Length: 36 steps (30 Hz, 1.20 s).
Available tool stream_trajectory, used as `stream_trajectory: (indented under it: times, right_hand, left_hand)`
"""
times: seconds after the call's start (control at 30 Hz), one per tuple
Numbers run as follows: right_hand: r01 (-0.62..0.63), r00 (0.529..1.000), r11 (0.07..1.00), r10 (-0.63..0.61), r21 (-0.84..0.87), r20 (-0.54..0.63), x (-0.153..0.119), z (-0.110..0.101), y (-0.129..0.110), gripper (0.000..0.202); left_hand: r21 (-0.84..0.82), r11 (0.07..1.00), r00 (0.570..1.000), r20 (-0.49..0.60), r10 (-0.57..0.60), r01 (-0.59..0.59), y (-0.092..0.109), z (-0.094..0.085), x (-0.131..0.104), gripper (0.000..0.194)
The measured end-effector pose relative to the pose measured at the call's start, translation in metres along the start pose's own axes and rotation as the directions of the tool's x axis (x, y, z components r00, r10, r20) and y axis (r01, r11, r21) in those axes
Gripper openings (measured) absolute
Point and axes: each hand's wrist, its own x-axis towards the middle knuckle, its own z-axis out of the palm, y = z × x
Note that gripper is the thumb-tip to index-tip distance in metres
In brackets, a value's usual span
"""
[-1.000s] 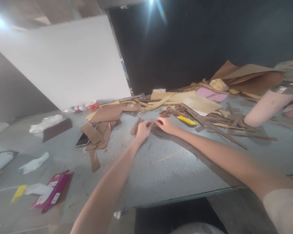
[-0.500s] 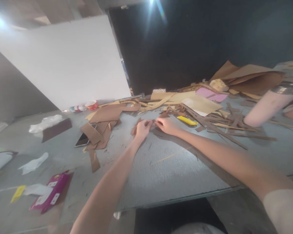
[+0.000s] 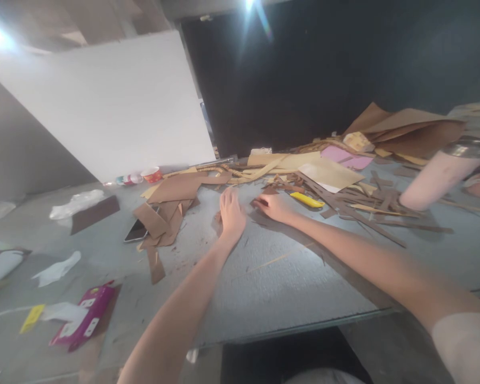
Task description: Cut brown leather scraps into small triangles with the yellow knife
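My left hand (image 3: 232, 214) lies with its fingers stretched forward over the grey table mat (image 3: 264, 288). Small brown scraps (image 3: 218, 216) show at its left edge, partly hidden under it. A short gap to the right, my right hand (image 3: 276, 207) is closed in a pinch, low over the mat. A bit of something dark shows at its fingertips, too small to make out. Just right of that hand lies a yellow cutter-like tool (image 3: 307, 200). Brown strips (image 3: 344, 205) are heaped beyond it.
Left of my hands, brown sheets (image 3: 178, 186) partly cover a phone (image 3: 136, 231). A pink tumbler (image 3: 440, 176) leans at the right. A purple tissue pack (image 3: 86, 319) lies at the lower left. A red paper cup (image 3: 152, 174) and large brown sheets (image 3: 408, 130) are at the back.
My left hand has come away from the right one, moved slightly left and stretched out its fingers. My right hand has stayed in nearly the same place, still pinched.
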Motion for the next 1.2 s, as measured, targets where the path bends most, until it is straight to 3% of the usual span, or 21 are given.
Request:
stream_trajectory:
  times: [0.1, 0.2, 0.27, 0.4, 0.83, 1.2]
  right_hand:
    - [-0.001, 1.000, 1.000, 0.001, 0.009, 0.005, -0.001, 0.000, -0.001, 0.033]
    - [-0.005, 1.000, 1.000, 0.005, 0.023, -0.014, -0.003, -0.002, -0.004, 0.031]
    - [-0.001, 0.999, 0.999, 0.003, 0.036, -0.045, -0.004, -0.004, -0.006, 0.030]
    - [-0.015, 0.995, 0.999, 0.019, 0.045, -0.099, -0.004, -0.006, -0.009, 0.030]
    - [-0.197, 0.957, 0.980, 0.185, -0.034, -0.225, 0.006, 0.002, 0.017, 0.030]
    - [-0.113, 0.984, 0.992, 0.105, -0.056, -0.141, 0.002, 0.000, 0.008, 0.027]
  left_hand:
    - [0.224, 0.970, 0.994, 0.025, -0.106, 0.098, -0.001, -0.003, -0.004, 0.071]
    - [0.275, 0.951, 0.958, 0.204, -0.203, 0.143, -0.004, -0.002, -0.002, 0.059]
    - [0.241, 0.967, 0.942, 0.300, -0.153, 0.080, -0.003, -0.001, 0.000, 0.054]
    - [0.152, 0.988, 0.936, 0.349, -0.038, -0.016, 0.003, 0.001, 0.003, 0.047]
    - [-0.081, 0.994, 0.975, 0.207, 0.083, -0.068, 0.002, 0.001, 0.003, 0.037]
    - [-0.108, 0.989, 0.967, 0.224, 0.126, -0.104, 0.001, 0.002, 0.002, 0.049]
